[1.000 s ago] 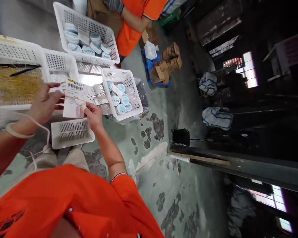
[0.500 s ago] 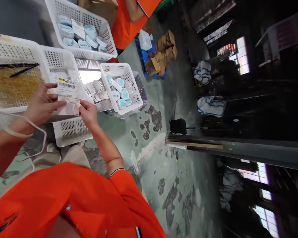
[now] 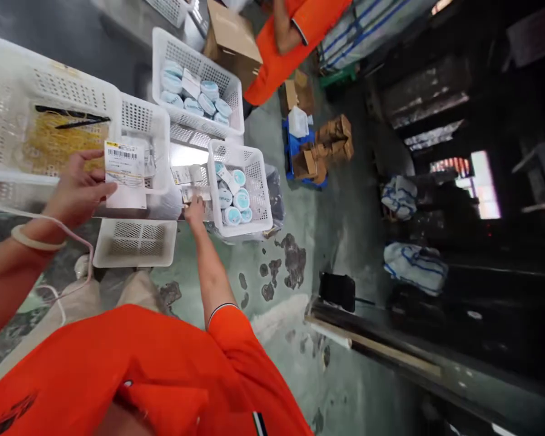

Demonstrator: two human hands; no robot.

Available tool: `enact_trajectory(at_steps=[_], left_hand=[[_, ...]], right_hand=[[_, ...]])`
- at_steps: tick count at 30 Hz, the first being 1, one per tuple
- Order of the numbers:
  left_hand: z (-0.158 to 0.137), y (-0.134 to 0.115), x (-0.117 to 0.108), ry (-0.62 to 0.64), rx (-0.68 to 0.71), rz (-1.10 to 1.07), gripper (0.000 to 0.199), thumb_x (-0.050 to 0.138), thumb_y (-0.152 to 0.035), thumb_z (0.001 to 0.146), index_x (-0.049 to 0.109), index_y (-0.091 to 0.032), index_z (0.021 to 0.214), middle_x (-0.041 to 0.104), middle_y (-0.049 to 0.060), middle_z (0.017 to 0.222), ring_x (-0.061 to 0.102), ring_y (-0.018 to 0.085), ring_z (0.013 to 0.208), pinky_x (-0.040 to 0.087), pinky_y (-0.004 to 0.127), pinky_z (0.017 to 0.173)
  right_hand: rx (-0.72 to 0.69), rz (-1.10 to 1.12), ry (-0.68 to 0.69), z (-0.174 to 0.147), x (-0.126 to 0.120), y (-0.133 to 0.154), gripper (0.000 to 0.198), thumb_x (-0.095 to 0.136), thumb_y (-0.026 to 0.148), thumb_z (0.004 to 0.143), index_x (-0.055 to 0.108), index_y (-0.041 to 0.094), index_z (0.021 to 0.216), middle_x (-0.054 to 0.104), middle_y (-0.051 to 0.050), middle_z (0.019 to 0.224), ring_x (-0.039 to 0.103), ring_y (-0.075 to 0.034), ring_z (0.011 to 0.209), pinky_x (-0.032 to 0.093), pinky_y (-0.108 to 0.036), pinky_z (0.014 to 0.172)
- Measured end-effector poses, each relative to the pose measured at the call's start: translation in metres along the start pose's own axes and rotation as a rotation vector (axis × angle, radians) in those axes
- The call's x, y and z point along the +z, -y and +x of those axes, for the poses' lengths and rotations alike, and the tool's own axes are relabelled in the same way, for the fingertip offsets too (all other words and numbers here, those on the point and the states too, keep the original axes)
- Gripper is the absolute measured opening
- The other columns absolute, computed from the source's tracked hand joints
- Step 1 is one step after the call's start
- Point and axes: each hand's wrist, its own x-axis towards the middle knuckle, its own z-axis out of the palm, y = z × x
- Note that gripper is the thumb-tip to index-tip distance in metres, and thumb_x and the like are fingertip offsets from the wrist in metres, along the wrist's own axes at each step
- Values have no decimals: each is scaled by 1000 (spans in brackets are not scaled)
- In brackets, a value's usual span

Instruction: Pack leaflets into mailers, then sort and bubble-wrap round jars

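Note:
My left hand [image 3: 84,188] is closed on a white barcode-labelled packet [image 3: 125,175], pinching its left edge between thumb and fingers. A thin rubber band runs across this packet, which hangs upright in front of the small white basket [image 3: 161,145]. My right hand [image 3: 195,212] reaches to the table edge, its fingertips touching another labelled packet [image 3: 203,192] that lies flat there; its thumb stands apart from the fingers. Just above lies one more labelled packet [image 3: 186,174]. Right of it, a white basket [image 3: 261,181] holds several round blue-and-white tubs [image 3: 241,199].
At left, a large basket [image 3: 77,85] contains yellow rubber bands [image 3: 49,145] and black pens. Farther back, another basket [image 3: 197,54] of tubs stands near a cardboard box [image 3: 234,39] and a co-worker's orange shirt [image 3: 272,60]. Below the table edge sits a white crate [image 3: 134,242].
My right hand has let go of the packet in my left hand and moved right to the packets on the table. My left hand keeps its hold. The whole view has shifted.

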Motion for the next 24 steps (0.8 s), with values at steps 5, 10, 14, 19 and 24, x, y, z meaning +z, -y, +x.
enact_trajectory(at_steps=[5,10,14,19,24], left_hand=[[-34,5,-11,-217,86,-37,93,98,-9,68,51,-24,147,88,3,107,80,18,82,63,24,67],[-78,3,-43,-380,209,-71,100,105,-11,62,48,-25,143,81,-3,92,78,18,78,66,25,66],[-121,10,-82,-502,320,-87,104,112,-22,59,48,-27,141,83,-3,95,79,19,78,68,27,67],[-180,52,-149,-610,407,-107,107,117,-30,61,49,-27,143,89,3,108,88,25,91,72,30,70],[-239,100,-215,-709,472,-129,108,119,-38,67,48,-26,148,90,10,118,90,28,94,72,30,68]], right_hand=[[-104,-194,29,3,23,-4,67,68,23,116,57,10,181,48,-31,188,58,-40,166,50,-53,136],[-184,-238,-97,-46,53,-5,60,60,20,118,63,14,177,54,-32,182,61,-41,161,52,-57,131],[-468,-286,321,-108,144,-7,42,72,23,114,77,12,154,79,-21,151,72,-31,142,55,-40,124],[-468,-508,567,-141,278,-12,83,101,19,84,70,2,159,78,-26,152,76,-33,136,61,-36,112],[-483,-641,598,-144,346,-22,56,86,10,87,80,5,142,84,-19,120,82,-33,114,60,-35,87]])
